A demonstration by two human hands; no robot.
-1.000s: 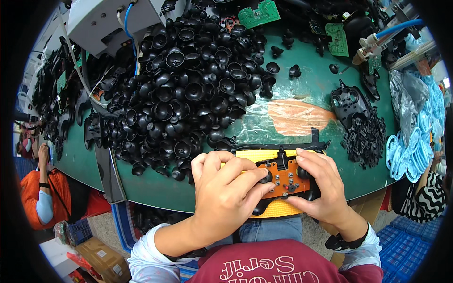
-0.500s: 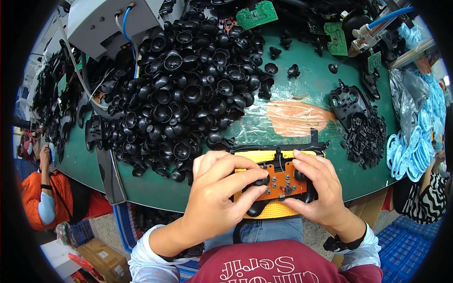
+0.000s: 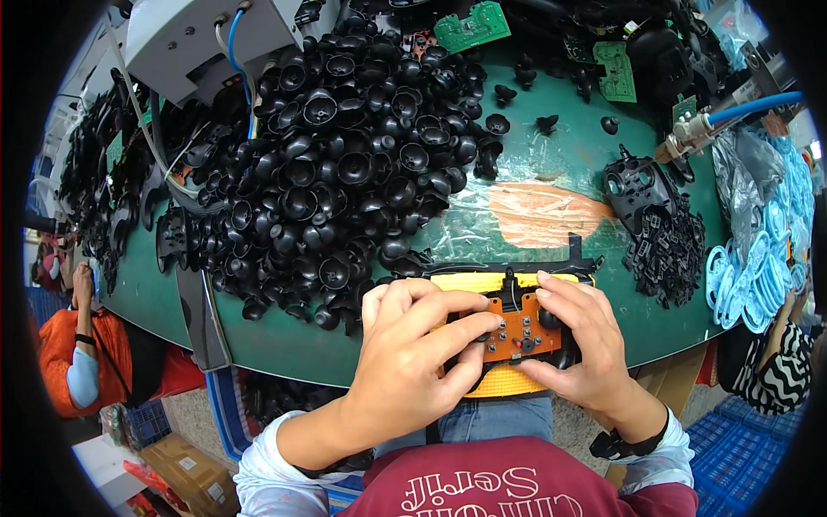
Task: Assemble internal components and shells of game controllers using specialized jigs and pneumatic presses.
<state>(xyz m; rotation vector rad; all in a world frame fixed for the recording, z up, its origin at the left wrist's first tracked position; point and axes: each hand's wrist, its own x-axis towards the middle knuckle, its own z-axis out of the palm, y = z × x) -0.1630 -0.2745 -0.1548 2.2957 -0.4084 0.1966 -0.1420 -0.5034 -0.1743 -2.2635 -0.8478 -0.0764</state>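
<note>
An opened black game controller shell with an orange circuit board (image 3: 524, 334) lies on a yellow pad (image 3: 508, 384) at the table's front edge. My right hand (image 3: 586, 340) grips the shell's right side, fingers at the top and thumb below, beside a black thumbstick cap (image 3: 548, 320). On the board's left side, my left hand (image 3: 422, 345) has its fingers closed over the left thumbstick spot. The cap there is almost wholly hidden beneath those fingers. Small buttons and a short red and black part show on the board.
A big heap of black domed thumbstick caps (image 3: 336, 189) covers the table's left half. At right are a black controller shell (image 3: 637, 185), small black parts (image 3: 668, 258) and light-blue cords (image 3: 749, 284). A metal fitting with a blue hose (image 3: 689, 133) juts in. Another person (image 3: 95, 345) is at left.
My left fingers have shifted right and closed over the left cap, which showed between them before. The blue-hose fitting has moved down and right. My right hand keeps its hold.
</note>
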